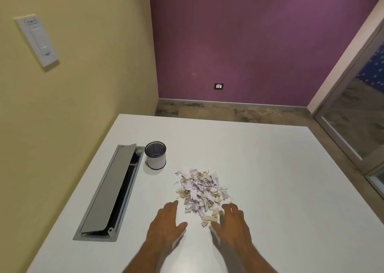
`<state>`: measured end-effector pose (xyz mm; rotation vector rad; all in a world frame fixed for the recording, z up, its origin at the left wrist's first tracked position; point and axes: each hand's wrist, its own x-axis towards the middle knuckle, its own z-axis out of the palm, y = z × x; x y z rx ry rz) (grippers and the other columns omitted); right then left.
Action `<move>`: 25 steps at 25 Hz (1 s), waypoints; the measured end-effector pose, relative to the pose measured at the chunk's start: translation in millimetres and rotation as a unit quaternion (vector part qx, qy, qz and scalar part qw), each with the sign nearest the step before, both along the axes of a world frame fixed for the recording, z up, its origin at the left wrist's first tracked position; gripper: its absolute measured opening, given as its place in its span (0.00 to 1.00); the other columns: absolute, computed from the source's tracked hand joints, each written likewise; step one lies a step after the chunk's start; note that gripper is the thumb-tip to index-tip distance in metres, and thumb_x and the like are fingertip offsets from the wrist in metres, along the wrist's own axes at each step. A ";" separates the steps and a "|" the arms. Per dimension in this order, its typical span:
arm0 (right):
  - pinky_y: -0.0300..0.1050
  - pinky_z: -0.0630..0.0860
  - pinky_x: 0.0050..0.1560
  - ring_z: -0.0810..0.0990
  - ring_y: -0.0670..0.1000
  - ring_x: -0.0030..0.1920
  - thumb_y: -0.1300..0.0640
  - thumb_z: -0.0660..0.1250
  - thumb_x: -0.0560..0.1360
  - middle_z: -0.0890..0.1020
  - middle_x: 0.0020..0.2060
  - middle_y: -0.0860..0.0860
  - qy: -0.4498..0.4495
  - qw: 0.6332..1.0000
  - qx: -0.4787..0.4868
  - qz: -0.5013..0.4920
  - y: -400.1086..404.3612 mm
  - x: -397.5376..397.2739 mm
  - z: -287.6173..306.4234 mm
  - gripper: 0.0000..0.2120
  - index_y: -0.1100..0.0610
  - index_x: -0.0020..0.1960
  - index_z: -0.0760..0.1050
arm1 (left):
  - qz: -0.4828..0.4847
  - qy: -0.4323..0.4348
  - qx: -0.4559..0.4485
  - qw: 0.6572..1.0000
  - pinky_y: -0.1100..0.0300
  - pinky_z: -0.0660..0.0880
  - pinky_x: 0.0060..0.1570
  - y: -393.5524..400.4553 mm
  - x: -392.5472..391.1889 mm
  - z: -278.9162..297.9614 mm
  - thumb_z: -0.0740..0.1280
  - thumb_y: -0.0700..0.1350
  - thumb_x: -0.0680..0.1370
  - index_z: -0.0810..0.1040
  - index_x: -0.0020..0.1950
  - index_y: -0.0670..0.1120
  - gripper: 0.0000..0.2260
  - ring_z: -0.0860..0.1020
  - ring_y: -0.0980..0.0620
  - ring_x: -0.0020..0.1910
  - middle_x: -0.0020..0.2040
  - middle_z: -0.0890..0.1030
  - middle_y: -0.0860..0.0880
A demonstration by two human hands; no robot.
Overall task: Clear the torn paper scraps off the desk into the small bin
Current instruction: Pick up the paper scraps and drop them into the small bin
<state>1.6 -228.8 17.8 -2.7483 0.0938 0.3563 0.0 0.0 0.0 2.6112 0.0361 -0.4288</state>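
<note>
A heap of torn white and tan paper scraps at centre frame is flanked by the flat, empty left hand and right hand, the small white mesh-topped cylindrical bin being seen up-left, its writing unreadable.

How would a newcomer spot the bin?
On the white desk, find the long grey hatch along the left side. The bin stands upright by its far end, beyond the scraps. It is the only cylinder: small, white-sided, dark-rimmed.
</note>
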 end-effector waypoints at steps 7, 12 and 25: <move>0.46 0.72 0.48 0.68 0.52 0.59 0.35 0.65 0.64 0.68 0.60 0.47 0.029 0.999 0.009 0.021 16.1 9.7 -22.6 0.30 0.50 0.61 0.66 | 0.126 0.021 -0.112 0.985 0.57 0.67 0.67 -37.4 24.0 -14.2 0.70 0.58 0.70 0.64 0.73 0.49 0.35 0.69 0.50 0.68 0.68 0.70 0.51; 0.46 0.74 0.45 0.69 0.51 0.57 0.41 0.63 0.69 0.71 0.57 0.46 0.009 1.000 0.009 0.012 22.7 21.6 -37.5 0.19 0.48 0.57 0.70 | 0.163 0.015 -0.136 0.977 0.58 0.73 0.57 -54.3 38.2 -18.8 0.72 0.55 0.67 0.71 0.64 0.53 0.27 0.75 0.50 0.57 0.58 0.73 0.52; 0.26 0.63 0.40 0.75 0.45 0.42 0.59 0.66 0.68 0.78 0.38 0.41 -0.017 0.992 0.113 -0.059 29.2 23.0 -44.5 0.06 0.50 0.42 0.81 | 0.237 0.026 -0.132 0.962 0.70 0.68 0.33 -32.8 35.8 -14.6 0.69 0.39 0.69 0.78 0.33 0.56 0.11 0.76 0.59 0.33 0.34 0.82 0.55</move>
